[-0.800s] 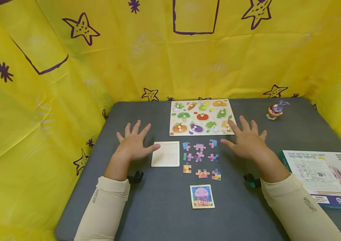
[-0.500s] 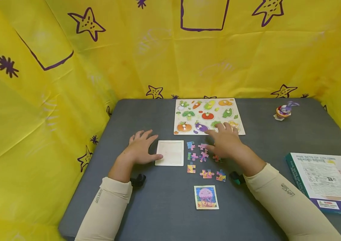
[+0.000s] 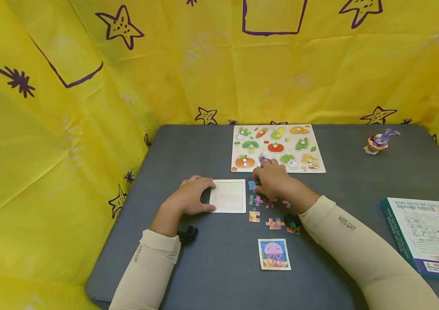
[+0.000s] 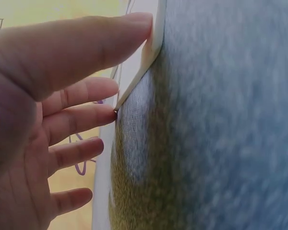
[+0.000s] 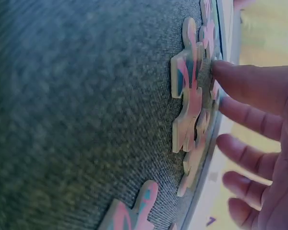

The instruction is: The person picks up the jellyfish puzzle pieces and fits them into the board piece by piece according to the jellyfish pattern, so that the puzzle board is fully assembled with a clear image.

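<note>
A pale wooden puzzle tray (image 3: pixel 227 196) lies flat on the table. My left hand (image 3: pixel 194 196) is at its left side, thumb and fingertips touching the edge, fingers spread and mostly straight in the left wrist view. Right of the tray lie several jigsaw pieces, among them a yellow piece (image 3: pixel 254 216) and a yellow-pink piece (image 3: pixel 274 224). My right hand (image 3: pixel 273 178) reaches over them and hides some. Its thumb and forefinger are at the blue-pink corner piece (image 3: pixel 252 185) nearest the tray, other fingers loosely bent. In the right wrist view, pink pieces (image 5: pixel 189 129) lie beneath the hand.
A jellyfish picture card (image 3: pixel 274 254) lies nearer the front edge. Behind the pieces is a vegetable peg board (image 3: pixel 304 144). A boxed set (image 3: pixel 428 232) lies at right, and a small rabbit figure (image 3: pixel 380 141) stands at the back right. Yellow cloth (image 3: pixel 188 64) surrounds the table.
My right hand has come left and down from above the table to the puzzle pieces. My left hand has lowered to the tray's left edge. The head view has shifted slightly.
</note>
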A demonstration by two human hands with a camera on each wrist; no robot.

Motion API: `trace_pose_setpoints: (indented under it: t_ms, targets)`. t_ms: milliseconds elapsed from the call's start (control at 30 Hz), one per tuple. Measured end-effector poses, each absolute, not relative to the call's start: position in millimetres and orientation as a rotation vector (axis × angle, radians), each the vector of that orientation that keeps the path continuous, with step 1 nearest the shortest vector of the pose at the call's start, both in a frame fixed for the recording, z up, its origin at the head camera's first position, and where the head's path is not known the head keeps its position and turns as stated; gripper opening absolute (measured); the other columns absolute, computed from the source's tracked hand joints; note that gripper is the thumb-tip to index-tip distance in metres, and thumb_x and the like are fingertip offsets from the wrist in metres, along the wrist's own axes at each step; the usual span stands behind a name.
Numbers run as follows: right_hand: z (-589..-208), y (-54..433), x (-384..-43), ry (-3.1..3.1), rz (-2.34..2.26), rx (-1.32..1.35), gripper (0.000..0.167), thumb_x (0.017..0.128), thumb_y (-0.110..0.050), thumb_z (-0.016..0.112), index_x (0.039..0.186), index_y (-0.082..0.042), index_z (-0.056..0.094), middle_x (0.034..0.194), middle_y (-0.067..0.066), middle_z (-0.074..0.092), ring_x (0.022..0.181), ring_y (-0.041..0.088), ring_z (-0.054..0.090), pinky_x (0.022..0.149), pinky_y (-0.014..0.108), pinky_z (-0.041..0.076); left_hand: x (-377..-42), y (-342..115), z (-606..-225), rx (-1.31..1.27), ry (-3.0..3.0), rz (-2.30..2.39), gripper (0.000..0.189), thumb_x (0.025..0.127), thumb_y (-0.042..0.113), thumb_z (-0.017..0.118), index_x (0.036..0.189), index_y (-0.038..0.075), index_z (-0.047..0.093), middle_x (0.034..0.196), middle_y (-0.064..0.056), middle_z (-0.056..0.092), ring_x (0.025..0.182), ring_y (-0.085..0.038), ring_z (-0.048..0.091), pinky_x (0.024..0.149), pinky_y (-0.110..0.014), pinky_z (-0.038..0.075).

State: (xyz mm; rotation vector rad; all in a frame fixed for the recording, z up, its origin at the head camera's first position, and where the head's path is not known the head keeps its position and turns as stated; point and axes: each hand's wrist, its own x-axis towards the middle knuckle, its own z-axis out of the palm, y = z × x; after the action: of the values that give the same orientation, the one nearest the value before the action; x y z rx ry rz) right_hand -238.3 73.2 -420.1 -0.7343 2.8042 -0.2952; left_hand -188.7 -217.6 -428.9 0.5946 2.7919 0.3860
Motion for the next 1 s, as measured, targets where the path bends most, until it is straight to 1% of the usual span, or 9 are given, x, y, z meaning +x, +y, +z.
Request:
trace_pose_setpoints:
  t_ms: [133,200,267,467,633,700,767,867,1000]
  targets:
    - [-418.6,73.8,-244.3,2.757,-0.435,-0.747,0.027,0.088,-0.027,0.082,0.104,-0.009,0.070,0.099,0.008,0.065,0.095,0.027,0.057,0.082,0.044,0.048,-186.7,-215.9,-429.5,0.593,2.791,0.375,0.069,0.084,0.046,0.081,0.143,0.017,0.059,0.155,-0.003,0.049,0.145,-0.030,0.038,0.116,-0.054,0.029]
    - [-416.8,74.6,-247.0,2.728,-0.528,-0.723,0.019,0.088,-0.021,0.081,0.097,-0.008,0.069,0.088,0.005,0.065,0.082,0.022,0.059,0.074,0.037,0.049,-185.6,-216.1,-429.8,0.580,2.788,0.373,0.069,0.085,0.046,0.080,0.144,0.018,0.058,0.157,-0.004,0.048,0.145,-0.030,0.037,0.116,-0.054,0.029]
    - [-413.4,74.7,-248.8,2.698,-0.626,-0.681,0.013,0.090,-0.016,0.079,0.093,-0.008,0.069,0.082,0.004,0.065,0.074,0.018,0.059,0.067,0.032,0.049,-185.5,-216.2,-430.5,0.569,2.788,0.366,0.070,0.085,0.047,0.080,0.145,0.019,0.057,0.158,-0.003,0.046,0.146,-0.030,0.037,0.116,-0.053,0.029]
    - [-406.1,53.5,-247.7,2.575,-0.841,-0.674,0.008,0.091,-0.015,0.076,0.091,-0.009,0.071,0.081,0.003,0.067,0.071,0.016,0.059,0.064,0.028,0.048,-187.9,-216.5,-431.1,0.569,2.795,0.363,0.068,0.085,0.049,0.079,0.143,0.020,0.059,0.156,-0.004,0.046,0.145,-0.030,0.037,0.116,-0.055,0.029]
    - [-416.6,21.0,-249.6,2.548,-0.790,-0.726,0.005,0.089,-0.012,0.075,0.090,-0.010,0.071,0.079,0.002,0.065,0.073,0.016,0.059,0.063,0.027,0.047,-187.8,-215.6,-432.2,0.576,2.799,0.398,0.054,0.085,0.047,0.080,0.127,0.019,0.064,0.153,-0.003,0.052,0.142,-0.029,0.041,0.115,-0.053,0.031]
    - [-422.5,10.8,-251.3,2.575,-0.715,-0.746,0.005,0.089,-0.014,0.075,0.089,-0.011,0.070,0.079,0.002,0.065,0.074,0.017,0.059,0.063,0.027,0.046,-186.8,-214.3,-432.2,0.580,2.799,0.421,0.048,0.084,0.045,0.081,0.120,0.020,0.064,0.151,-0.004,0.054,0.140,-0.029,0.043,0.114,-0.052,0.032]
    - [-426.1,2.5,-251.9,2.603,-0.626,-0.760,0.007,0.091,-0.017,0.074,0.087,-0.013,0.070,0.080,0.001,0.065,0.074,0.017,0.059,0.064,0.028,0.046,-186.0,-213.0,-431.9,0.580,2.794,0.436,0.045,0.084,0.044,0.082,0.118,0.020,0.063,0.149,-0.004,0.056,0.139,-0.029,0.044,0.114,-0.052,0.032]
    - [-428.1,-7.6,-253.2,2.638,-0.521,-0.764,0.012,0.092,-0.021,0.075,0.084,-0.013,0.070,0.081,0.000,0.066,0.076,0.018,0.060,0.067,0.030,0.048,-185.2,-212.8,-431.4,0.598,2.784,0.443,0.046,0.085,0.042,0.081,0.121,0.021,0.064,0.147,-0.002,0.057,0.139,-0.028,0.045,0.113,-0.053,0.033]
    - [-426.4,-18.2,-255.3,2.691,-0.453,-0.758,0.017,0.093,-0.025,0.075,0.083,-0.013,0.068,0.081,0.001,0.066,0.076,0.020,0.060,0.069,0.034,0.049,-184.3,-214.8,-430.3,0.626,2.779,0.413,0.054,0.088,0.042,0.079,0.136,0.023,0.063,0.152,-0.003,0.053,0.141,-0.030,0.043,0.112,-0.055,0.033]
